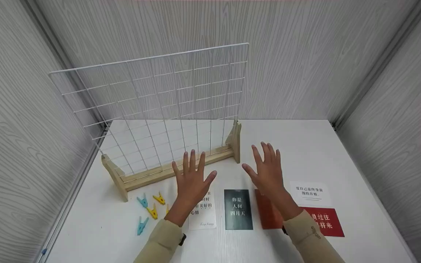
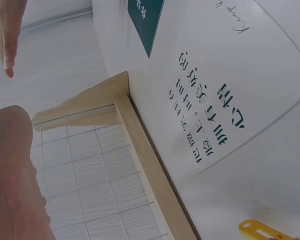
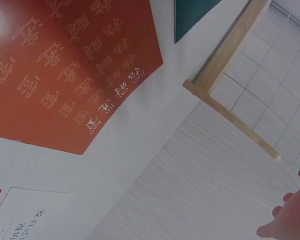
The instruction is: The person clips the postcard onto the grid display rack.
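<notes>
My left hand (image 1: pixel 191 184) hovers with fingers spread over a white card with dark lettering (image 1: pixel 202 215), holding nothing. To its right, my right hand (image 1: pixel 269 173) is likewise spread above an orange-red card (image 1: pixel 269 215). Between the two lies a dark green card (image 1: pixel 238 210). Behind the hands stands a white wire grid (image 1: pixel 166 106) in a wooden base (image 1: pixel 181 166). Left of the left hand are blue clothespins (image 1: pixel 142 225) and yellow clothespins (image 1: pixel 159 198). In the left wrist view, a yellow clothespin (image 2: pixel 262 230) shows at the lower edge.
Under the right forearm lies a red card (image 1: pixel 325 221), partly hidden by the sleeve. Another white card (image 1: pixel 311 193) sits just behind it. The white tabletop (image 1: pixel 287 133) is bounded by wood-grain panels (image 1: pixel 298 65) at the back and both sides.
</notes>
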### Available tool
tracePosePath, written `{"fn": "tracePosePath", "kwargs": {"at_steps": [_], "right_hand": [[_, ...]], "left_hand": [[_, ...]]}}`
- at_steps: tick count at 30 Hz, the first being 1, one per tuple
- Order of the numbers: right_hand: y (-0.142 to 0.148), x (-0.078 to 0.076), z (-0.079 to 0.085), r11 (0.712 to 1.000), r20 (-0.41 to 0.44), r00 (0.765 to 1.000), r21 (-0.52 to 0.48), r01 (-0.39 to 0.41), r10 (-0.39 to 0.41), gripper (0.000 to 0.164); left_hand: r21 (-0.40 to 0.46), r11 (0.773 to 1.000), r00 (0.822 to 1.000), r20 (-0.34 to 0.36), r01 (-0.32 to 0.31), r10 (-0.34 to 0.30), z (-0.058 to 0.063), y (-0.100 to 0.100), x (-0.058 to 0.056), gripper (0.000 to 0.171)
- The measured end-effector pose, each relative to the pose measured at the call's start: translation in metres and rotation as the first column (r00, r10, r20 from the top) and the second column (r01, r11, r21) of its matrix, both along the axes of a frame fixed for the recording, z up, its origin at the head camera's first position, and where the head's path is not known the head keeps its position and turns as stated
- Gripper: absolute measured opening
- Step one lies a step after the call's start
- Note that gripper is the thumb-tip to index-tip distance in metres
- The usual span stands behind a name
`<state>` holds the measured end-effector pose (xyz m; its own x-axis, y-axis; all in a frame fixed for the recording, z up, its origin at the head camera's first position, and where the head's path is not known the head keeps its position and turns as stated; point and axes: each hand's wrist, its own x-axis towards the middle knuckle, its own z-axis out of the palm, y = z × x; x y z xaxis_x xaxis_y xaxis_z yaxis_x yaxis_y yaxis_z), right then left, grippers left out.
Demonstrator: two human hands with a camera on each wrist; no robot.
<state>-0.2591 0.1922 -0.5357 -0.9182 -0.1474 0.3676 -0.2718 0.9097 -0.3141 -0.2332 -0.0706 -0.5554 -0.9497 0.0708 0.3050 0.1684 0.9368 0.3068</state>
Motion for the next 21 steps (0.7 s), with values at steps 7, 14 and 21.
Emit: {"fn": "tracePosePath", "kwargs": {"at_steps": [7, 14, 21], "right_hand": [[0.001, -0.004, -0.002, 0.967, 0.12, 0.993, -0.255, 0.013, 0.018, 0.073], [0.001, -0.017, -0.004, 0.892, 0.149, 0.988, -0.45, 0.026, 0.046, 0.064], [-0.002, -0.037, -0.003, 0.816, 0.105, 0.989, -0.577, -0.023, 0.102, 0.056]], "left_hand": [[0.1, 0.993, 0.994, -0.08, -0.061, 0.069, 0.005, -0.018, 0.01, 0.073], [0.345, 0.935, 0.962, -0.22, -0.08, 0.163, 0.007, -0.057, 0.022, 0.059], [0.449, 0.882, 0.919, -0.268, -0.145, 0.288, 0.011, -0.097, 0.033, 0.052]]}}
